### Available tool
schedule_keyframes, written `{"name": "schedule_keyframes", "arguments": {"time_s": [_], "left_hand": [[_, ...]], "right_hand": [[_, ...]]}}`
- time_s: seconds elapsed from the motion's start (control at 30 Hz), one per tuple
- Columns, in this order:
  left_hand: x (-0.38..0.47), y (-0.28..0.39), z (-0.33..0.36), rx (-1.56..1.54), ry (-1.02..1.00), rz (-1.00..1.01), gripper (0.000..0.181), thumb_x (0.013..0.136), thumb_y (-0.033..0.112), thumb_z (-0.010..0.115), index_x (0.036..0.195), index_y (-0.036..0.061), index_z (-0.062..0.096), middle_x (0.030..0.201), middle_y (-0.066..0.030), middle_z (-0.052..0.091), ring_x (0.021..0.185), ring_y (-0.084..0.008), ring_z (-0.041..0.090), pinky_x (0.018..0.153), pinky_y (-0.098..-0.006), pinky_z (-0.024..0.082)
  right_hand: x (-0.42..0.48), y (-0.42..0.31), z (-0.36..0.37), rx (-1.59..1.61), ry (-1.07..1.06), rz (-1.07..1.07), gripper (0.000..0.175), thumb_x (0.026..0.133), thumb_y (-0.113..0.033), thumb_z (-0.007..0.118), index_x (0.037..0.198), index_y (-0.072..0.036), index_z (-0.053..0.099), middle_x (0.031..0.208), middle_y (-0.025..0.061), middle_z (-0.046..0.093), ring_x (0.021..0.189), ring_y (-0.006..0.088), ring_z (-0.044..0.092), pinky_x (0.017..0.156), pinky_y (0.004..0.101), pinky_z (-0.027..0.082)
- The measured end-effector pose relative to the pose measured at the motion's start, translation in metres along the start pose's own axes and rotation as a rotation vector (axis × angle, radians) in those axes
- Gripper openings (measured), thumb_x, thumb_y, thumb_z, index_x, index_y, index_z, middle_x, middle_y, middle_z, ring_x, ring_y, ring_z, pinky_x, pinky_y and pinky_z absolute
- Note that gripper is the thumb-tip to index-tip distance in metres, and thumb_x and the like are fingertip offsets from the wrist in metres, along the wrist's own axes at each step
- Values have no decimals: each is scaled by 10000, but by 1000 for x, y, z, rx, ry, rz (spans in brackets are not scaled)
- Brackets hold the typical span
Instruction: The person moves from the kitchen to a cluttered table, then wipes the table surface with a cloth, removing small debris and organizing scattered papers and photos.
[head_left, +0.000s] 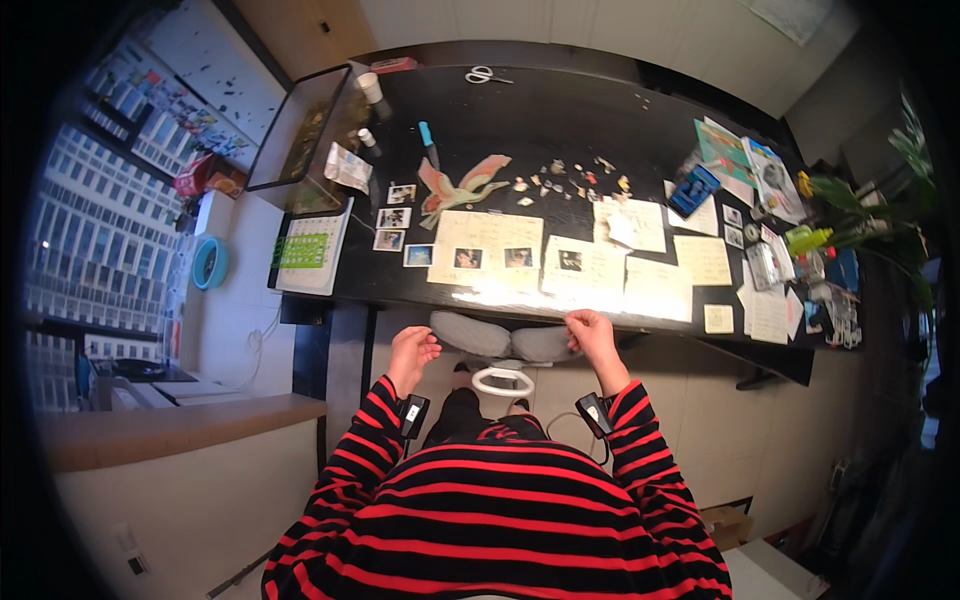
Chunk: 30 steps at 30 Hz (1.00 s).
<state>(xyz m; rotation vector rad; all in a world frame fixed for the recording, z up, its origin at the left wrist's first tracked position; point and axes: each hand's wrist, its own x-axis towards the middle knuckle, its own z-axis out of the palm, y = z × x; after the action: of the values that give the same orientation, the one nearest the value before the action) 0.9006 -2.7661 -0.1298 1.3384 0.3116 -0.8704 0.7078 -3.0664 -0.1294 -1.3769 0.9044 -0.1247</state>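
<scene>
My left hand (412, 355) hovers in front of the black table's near edge, fingers loosely curled and apart, with nothing visible in it. My right hand (592, 335) is raised by the same edge, thumb and fingertips drawn close together; whether something thin sits between them cannot be told. Between the hands is a grey split cushion (471, 334) of a seat with a white ring-shaped handle (504, 382). Beyond the edge, handwritten paper sheets (487, 220) lie on the black table (442, 94). Small photo prints (469, 259) rest on some of them. Dark strapped devices (594, 414) sit at both wrists.
A red-and-green bird-shaped cutout (459, 187) lies beside scattered small pieces (555, 166). A blue-handled knife (426, 135), scissors (481, 75) and a smartphone (694, 190) are farther back. A glass tank (300, 142) stands left; papers and a plant (862, 217) crowd the right.
</scene>
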Motion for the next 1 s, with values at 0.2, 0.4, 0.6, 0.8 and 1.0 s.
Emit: {"name": "schedule_keyframes", "arguments": {"time_s": [0.2,0.4,0.6,0.8,1.0], "left_hand": [[49,54,10,-84,-121,39,77,879,107,532,896,35,553,750,-76,580,662,-196,594,616,-301,489],[148,137,11,-45,-223,19,83,885,108,525,890,35,566,765,-64,586,674,-188,592,637,-294,483],[258,230,13,125,-261,102,125,887,110,506,925,20,583,769,-44,582,664,-141,587,623,-267,487],[359,282,33,175,-208,126,111,851,102,510,908,44,585,780,-48,563,647,-152,574,587,-270,479],[446,291,99,761,150,286,286,769,210,673,931,1,565,885,-160,603,715,-287,621,637,-363,511]], "right_hand": [[85,-51,72,-571,9,-521,249,731,-132,644,959,-31,651,821,162,635,772,322,616,706,376,493],[202,-84,141,-896,98,-500,385,722,-99,621,1104,-57,590,1134,204,544,955,377,575,813,433,479],[276,-71,178,-913,169,-375,260,717,-116,664,947,-32,574,1011,192,529,910,401,552,776,445,472],[280,-48,181,-828,255,-366,186,748,-106,667,825,-26,517,893,183,514,802,394,524,712,443,444],[289,-57,176,-785,181,-273,211,741,-105,667,836,-22,497,883,174,515,843,378,512,734,425,444]]}}
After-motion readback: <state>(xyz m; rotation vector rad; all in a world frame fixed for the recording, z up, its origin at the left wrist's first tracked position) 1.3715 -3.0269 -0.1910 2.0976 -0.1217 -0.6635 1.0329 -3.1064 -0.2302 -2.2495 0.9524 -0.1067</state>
